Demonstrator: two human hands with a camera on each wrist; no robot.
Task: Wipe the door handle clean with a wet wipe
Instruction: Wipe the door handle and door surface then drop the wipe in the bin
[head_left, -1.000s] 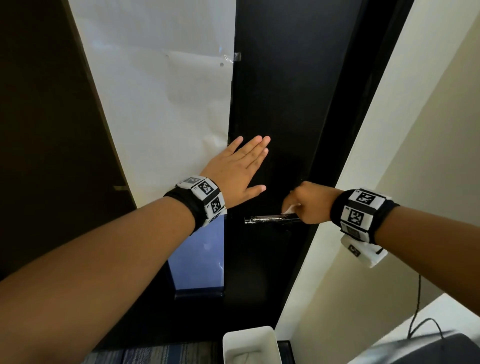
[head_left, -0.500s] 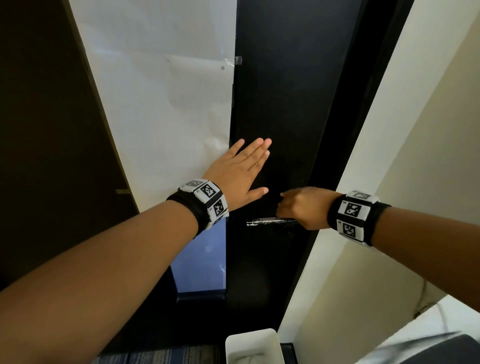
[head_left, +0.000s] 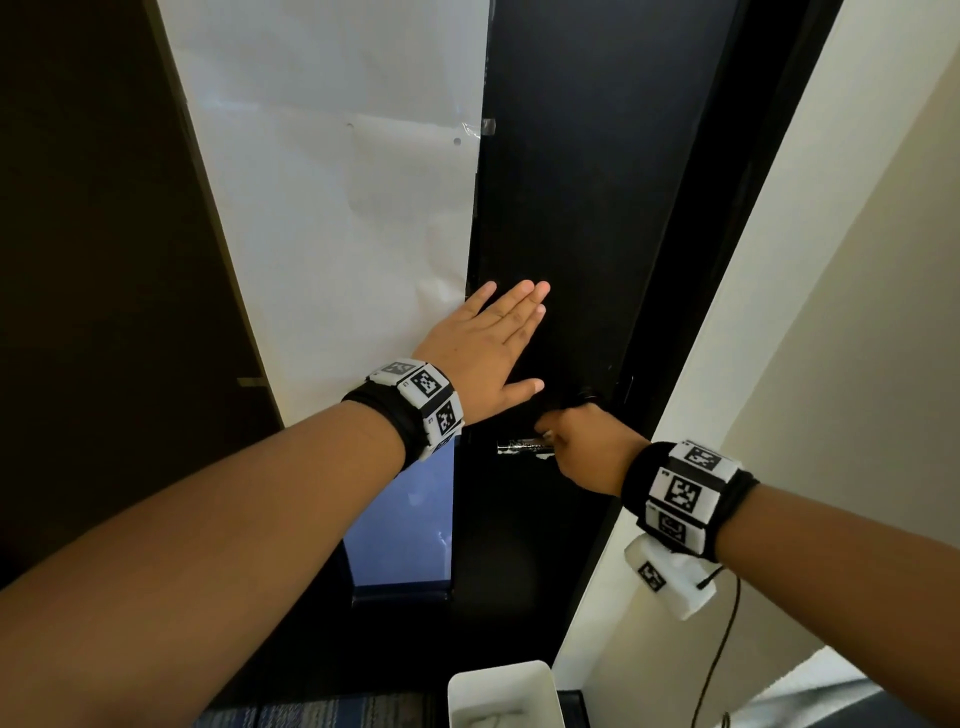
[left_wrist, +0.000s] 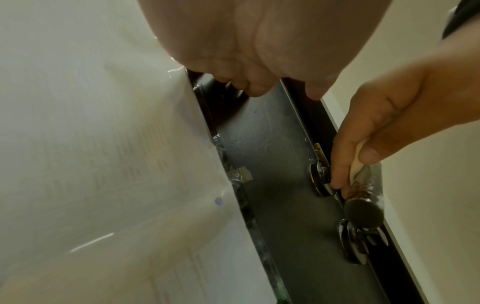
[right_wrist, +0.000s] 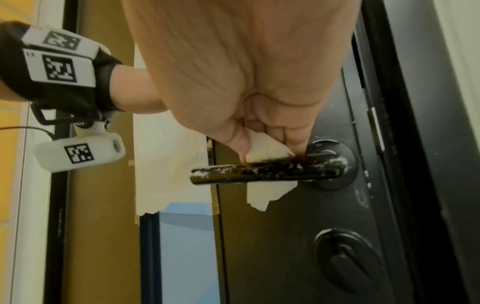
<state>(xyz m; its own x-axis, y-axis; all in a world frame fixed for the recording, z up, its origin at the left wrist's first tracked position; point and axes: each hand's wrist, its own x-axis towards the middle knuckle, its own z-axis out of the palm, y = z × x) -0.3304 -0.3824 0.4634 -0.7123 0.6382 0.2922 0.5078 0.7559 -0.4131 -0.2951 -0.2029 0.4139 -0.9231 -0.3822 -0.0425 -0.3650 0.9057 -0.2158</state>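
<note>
Fingers (right_wrist: 293, 137) of the right hand (head_left: 587, 447) are pinching the wipe (right_wrist: 265, 144) against the top of the handle (right_wrist: 265, 170), near its round base. It is lying sideways, its dirty free end pointing left. Left hand (head_left: 483, 353) is pressing flat on the door (head_left: 597, 182), just above.

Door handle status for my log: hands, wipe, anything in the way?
Left hand flat on door. Right hand pinches wet wipe against door handle. White specks on handle. Nothing blocking.
</note>
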